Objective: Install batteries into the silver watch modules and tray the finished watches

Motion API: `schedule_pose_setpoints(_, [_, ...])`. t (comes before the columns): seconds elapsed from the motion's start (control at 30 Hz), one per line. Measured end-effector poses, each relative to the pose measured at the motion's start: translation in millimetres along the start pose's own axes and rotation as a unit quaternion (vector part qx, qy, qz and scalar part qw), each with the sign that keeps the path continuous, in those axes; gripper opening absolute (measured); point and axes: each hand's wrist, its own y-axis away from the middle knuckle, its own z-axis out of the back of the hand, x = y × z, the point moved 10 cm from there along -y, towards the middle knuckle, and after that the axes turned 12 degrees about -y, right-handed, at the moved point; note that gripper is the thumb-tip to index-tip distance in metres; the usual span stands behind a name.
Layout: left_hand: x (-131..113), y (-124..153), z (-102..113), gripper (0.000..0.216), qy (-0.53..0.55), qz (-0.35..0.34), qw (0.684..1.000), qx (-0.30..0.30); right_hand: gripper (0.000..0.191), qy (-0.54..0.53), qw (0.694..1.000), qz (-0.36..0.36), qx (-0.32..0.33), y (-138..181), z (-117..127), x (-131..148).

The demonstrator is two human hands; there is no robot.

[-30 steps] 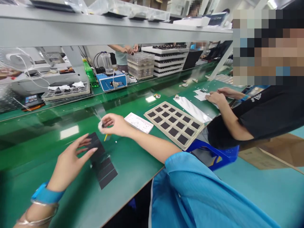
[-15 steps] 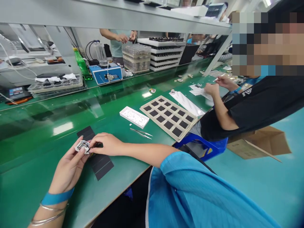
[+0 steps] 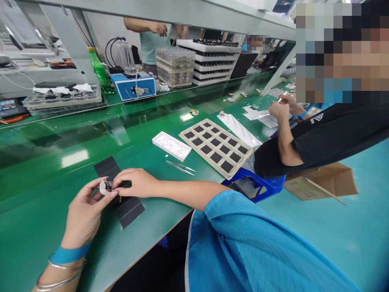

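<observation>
tweezers (image 3: 180, 167) just beyond right forearm (image 3: 185, 190)

Place: electronics assembly workshop | Signs: long green workbench (image 3: 54, 178) | stacked parts trays (image 3: 175, 67) | blue benchtop machine (image 3: 133, 87)

A small white-and-metal ring-shaped part (image 3: 106, 186) is now pinched between the left hand (image 3: 85, 215) and the right hand (image 3: 136, 182), which were held well apart a second ago, and it is held above a black rectangular strip (image 3: 129, 213). Slender steel tweezers (image 3: 180, 167) are now seen lying on the green table (image 3: 45, 174).
</observation>
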Motion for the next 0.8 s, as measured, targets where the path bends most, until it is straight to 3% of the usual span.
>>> schedule_pose_setpoints(0.33, [-2.5,-2.5,5.4,0.058,0.009,-0.033,0.999,-0.027,0.011,0.011,0.999,0.038,-0.005,0.7,1.3,6.7])
schedule_pose_setpoints(0.8, [-2.4,-0.6,7.4,0.057,0.007,-0.023,0.998,-0.065,0.007,0.003,1.0,-0.011,-0.014,-1.3,0.9,-3.9])
